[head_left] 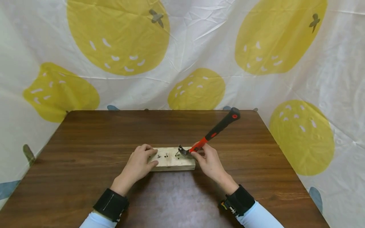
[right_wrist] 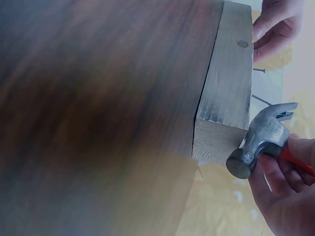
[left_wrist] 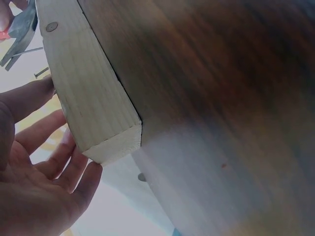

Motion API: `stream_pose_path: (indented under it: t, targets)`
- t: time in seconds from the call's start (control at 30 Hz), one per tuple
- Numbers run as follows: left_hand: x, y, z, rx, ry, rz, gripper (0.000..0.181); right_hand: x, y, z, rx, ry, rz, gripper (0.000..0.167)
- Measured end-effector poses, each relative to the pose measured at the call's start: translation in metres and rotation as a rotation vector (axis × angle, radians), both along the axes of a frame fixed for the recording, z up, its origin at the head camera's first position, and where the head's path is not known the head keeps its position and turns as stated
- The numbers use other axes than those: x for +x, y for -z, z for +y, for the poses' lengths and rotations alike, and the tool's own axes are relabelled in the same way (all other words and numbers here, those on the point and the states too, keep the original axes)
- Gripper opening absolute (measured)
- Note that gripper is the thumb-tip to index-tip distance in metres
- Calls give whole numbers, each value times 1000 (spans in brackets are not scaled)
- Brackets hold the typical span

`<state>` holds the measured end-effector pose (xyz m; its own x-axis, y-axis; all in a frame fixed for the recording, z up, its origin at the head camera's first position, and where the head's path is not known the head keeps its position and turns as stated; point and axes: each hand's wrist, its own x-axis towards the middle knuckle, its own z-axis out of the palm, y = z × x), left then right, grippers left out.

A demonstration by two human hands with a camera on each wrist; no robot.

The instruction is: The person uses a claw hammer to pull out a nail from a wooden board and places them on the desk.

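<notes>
A pale wooden block [head_left: 174,164] lies on the table, with several nails in its top face. My left hand [head_left: 138,163] grips the block's left end, its thumb on the near side and its fingers toward the far side. My right hand [head_left: 210,163] holds a claw hammer [head_left: 219,127] by the neck, close to its head, beside the block's right end. The black and red handle slants up and away to the right. In the right wrist view the hammer head [right_wrist: 266,130] is beside a slanting nail [right_wrist: 261,100]; contact is unclear. Another nail [right_wrist: 259,70] stands nearer the left hand.
The brown wooden table [head_left: 108,133] extends around the block on all sides. Behind it hangs a white curtain [head_left: 196,41] with yellow fruit prints, reaching round both sides. Black bands [head_left: 111,204] circle both wrists.
</notes>
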<state>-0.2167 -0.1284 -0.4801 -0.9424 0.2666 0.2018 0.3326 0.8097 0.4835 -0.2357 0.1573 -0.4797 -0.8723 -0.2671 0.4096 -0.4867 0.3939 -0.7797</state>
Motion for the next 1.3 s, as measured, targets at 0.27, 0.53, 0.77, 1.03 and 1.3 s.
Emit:
stream_pose_path:
  t: [0.27,0.53,0.77,1.03,1.3]
  targets:
    - [1,-2,0,14,-1,2,40,1,-4,-4,-46,-17,24,18]
    - [2,-10,3,101,-15,34,35,5,-12,-9,-70,-42,48,17]
    - [0,-10,8,203,24,112,24,8,-18,-13,-69,-42,38,17]
    - [-5,-11,16,325,126,208,19,11,-23,-16,-80,-39,31,18]
    - [-5,-13,24,369,175,209,19,15,-26,-19,-105,-67,26,18]
